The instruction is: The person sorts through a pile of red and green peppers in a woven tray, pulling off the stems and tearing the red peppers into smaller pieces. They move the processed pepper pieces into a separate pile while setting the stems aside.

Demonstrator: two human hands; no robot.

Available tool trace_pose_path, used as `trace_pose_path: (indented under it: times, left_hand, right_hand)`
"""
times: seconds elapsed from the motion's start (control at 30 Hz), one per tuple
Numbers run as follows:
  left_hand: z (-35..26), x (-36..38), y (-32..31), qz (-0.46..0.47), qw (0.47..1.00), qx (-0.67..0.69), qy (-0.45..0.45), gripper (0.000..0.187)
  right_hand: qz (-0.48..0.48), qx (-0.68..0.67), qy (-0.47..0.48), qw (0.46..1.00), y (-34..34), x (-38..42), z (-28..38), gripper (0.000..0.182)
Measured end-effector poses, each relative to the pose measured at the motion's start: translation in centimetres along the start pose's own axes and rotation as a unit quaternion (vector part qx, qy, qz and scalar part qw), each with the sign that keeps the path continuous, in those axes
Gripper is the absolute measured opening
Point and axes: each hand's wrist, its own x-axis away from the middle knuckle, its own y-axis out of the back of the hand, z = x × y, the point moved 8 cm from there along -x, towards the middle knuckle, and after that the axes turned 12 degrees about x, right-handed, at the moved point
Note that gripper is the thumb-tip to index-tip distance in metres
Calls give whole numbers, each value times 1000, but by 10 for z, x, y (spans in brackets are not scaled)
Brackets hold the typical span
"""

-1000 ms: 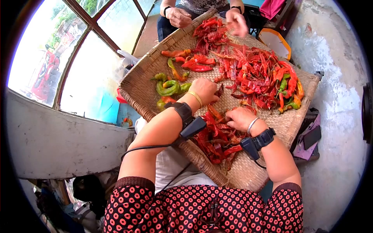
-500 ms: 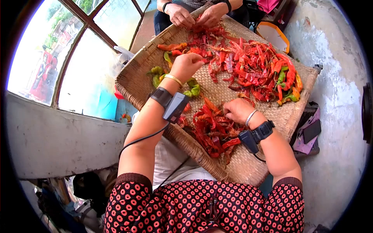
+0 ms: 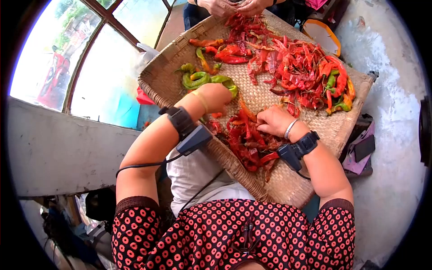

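Note:
My left hand (image 3: 217, 97) hangs over the near left part of a woven tray (image 3: 157, 85), beside curled green peppers (image 3: 198, 80). Its fingers point down toward the near pile and are blurred and partly hidden. My right hand (image 3: 275, 120) is at the right edge of that pile of dried red chili peppers (image 3: 245, 144). Its fingers are curled and pressed together; what they hold, if anything, is hidden beneath them. A larger heap of red chili peppers (image 3: 299, 67) spreads over the far right of the tray, with some green and orange ones at its right end.
Across the tray, another person's hands (image 3: 234, 6) are close together at its far edge. Red and orange peppers (image 3: 231, 53) lie at the far left. A window (image 3: 103, 67) stands to the left, a wall (image 3: 382, 148) to the right. A bag (image 3: 360, 148) sits beside the tray.
My left hand has come back toward me from the tray's far side to beside the near pile. My right hand has barely moved. The other person's hands have drawn back toward their body.

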Motion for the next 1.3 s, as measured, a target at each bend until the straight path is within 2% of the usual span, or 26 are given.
trace_pose_path:
  times: [0.03,0.07,0.17,0.2,0.3,0.4,0.53,0.6,0.63,0.67,0.73,0.77,0.8,0.87,0.9,0.93,0.97,1.0,1.03,1.07,1.13,1.17,1.2,1.27,1.3]
  left_hand:
    - [16,3,-14,51,996,4,67,21]
    - [19,8,-17,53,996,4,69,21]
    - [3,24,-35,140,987,73,-32,24]
    - [1,26,-38,140,987,72,-30,24]
    - [-10,24,-47,183,981,-56,16,33]
    - [-6,11,-63,208,973,-99,21,32]
    - [-6,14,-54,210,978,-9,0,29]
    - [-15,17,-27,119,982,141,-51,24]
    - [-19,18,-13,76,980,173,-62,21]
    - [-21,20,-6,77,980,172,-61,21]
    - [-15,18,6,71,934,351,-4,22]
    - [-16,16,22,5,936,347,-54,22]
    - [-13,12,23,5,936,347,-55,22]
    - [15,10,53,-223,884,408,-37,21]
    - [23,18,67,-321,885,337,-19,25]
    - [27,20,67,-322,885,337,-19,25]
    - [27,16,57,-250,944,215,15,25]
    - [25,14,46,-171,980,87,48,26]
    - [28,9,26,-65,996,18,65,24]
    - [32,10,16,-63,996,19,66,24]
    - [32,16,-9,5,997,-50,50,18]
    - [30,18,-8,-36,997,-54,31,13]
    - [31,18,-12,-36,997,-53,32,13]
    - [34,17,-8,-118,988,-95,42,15]
    - [30,18,-5,-119,987,-94,43,15]
  right_hand:
    - [4,-9,1,1000,1,0,0,17]
    - [5,-11,3,1000,0,0,-1,17]
    - [26,2,1,1000,-5,-1,-3,14]
    - [25,2,3,1000,-6,-1,-3,14]
    - [22,18,5,1000,-8,0,-5,14]
    - [23,2,7,1000,-5,5,-4,15]
    - [59,-1,19,998,-1,9,2,18]
    - [78,9,18,997,-1,10,2,18]
    - [86,21,11,996,-2,10,0,18]
    - [95,34,5,995,-3,10,-2,18]
    - [81,32,8,996,-4,10,-4,17]
    - [68,30,9,997,-3,11,-4,17]
    - [69,31,8,997,-2,12,-4,17]
    - [71,23,-11,997,1,13,-5,17]
    - [71,23,-11,997,2,12,-5,17]
    - [57,24,-9,998,5,12,-5,16]
    - [43,25,-8,999,8,11,-6,16]
    - [44,24,-9,999,8,11,-7,16]
    - [22,-2,-13,1000,13,12,-10,16]
    - [0,-27,-17,999,17,11,-12,17]
    - [-17,-25,-13,999,20,10,-15,17]
    - [-24,-24,-11,999,21,10,-16,17]
    - [-32,-23,-10,999,22,10,-18,16]
    - [-29,-29,-12,999,18,9,-19,16]
    - [-13,-28,-15,999,15,9,-20,16]
